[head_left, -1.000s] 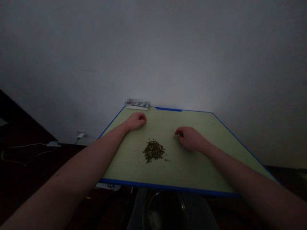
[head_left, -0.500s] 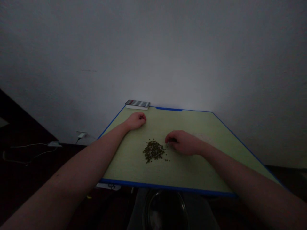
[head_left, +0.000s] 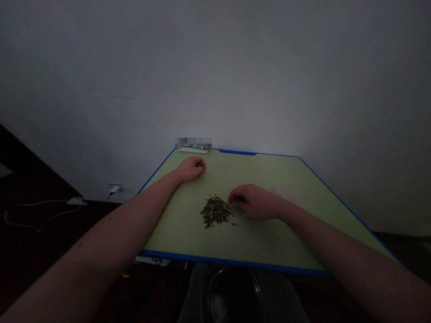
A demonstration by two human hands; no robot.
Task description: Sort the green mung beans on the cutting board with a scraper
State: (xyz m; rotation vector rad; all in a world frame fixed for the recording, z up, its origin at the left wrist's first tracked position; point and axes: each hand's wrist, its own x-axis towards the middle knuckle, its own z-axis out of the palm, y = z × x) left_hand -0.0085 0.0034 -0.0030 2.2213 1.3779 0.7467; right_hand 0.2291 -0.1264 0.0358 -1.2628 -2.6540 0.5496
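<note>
A loose pile of small greenish-brown beans or seeds [head_left: 214, 211] lies near the middle of the pale green tabletop [head_left: 266, 246]. At its right edge is my right hand [head_left: 253, 202], thumb and fingers pinched together. A thin, clear, plastic-looking piece [head_left: 232, 207] shows below those fingertips; its exact kind is too dim to tell. Behind the pile and to the left, my left hand [head_left: 191, 169] rests on the table with its fingers curled in. What they hold, if anything, is hidden.
A flat phone-like object on a white base [head_left: 192, 150] sits at the back left corner by the wall. A pale, see-through patch [head_left: 284, 194] lies behind my right wrist. Below the blue front edge [head_left: 235, 264], a round shiny bowl [head_left: 234, 296] is between my legs.
My right hand has shifted slightly left, closer to the pile, and more of the clear piece shows under its fingers. My left hand has stayed in place.
</note>
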